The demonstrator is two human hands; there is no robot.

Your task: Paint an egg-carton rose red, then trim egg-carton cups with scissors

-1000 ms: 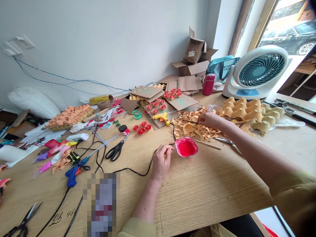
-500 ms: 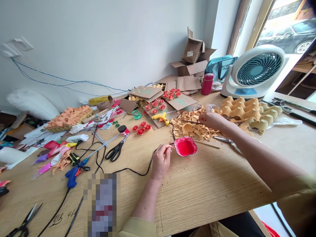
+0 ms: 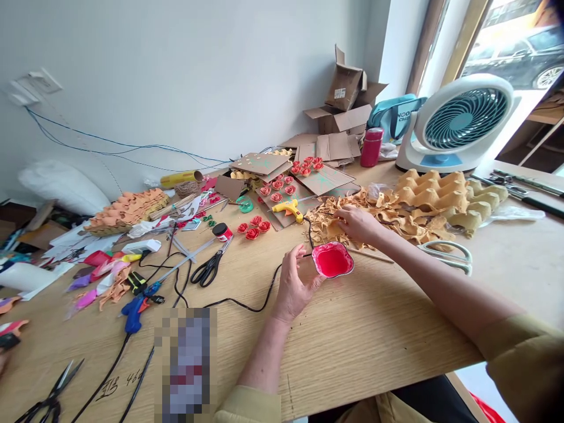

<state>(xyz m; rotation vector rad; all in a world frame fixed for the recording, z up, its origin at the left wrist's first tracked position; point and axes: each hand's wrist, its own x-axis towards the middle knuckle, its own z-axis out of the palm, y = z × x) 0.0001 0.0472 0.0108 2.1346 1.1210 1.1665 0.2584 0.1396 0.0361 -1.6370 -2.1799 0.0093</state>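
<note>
My left hand's spread loose, thumb by the red dish; right hand's at the tan scraps beyond it, can't tell if it's gripping. I'd steady the dish with 2 fingers.

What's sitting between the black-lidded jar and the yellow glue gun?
In the head view, four red flowers lie between the jar and the yellow glue gun, with part of a cardboard sheet nearer the glue gun.
</note>
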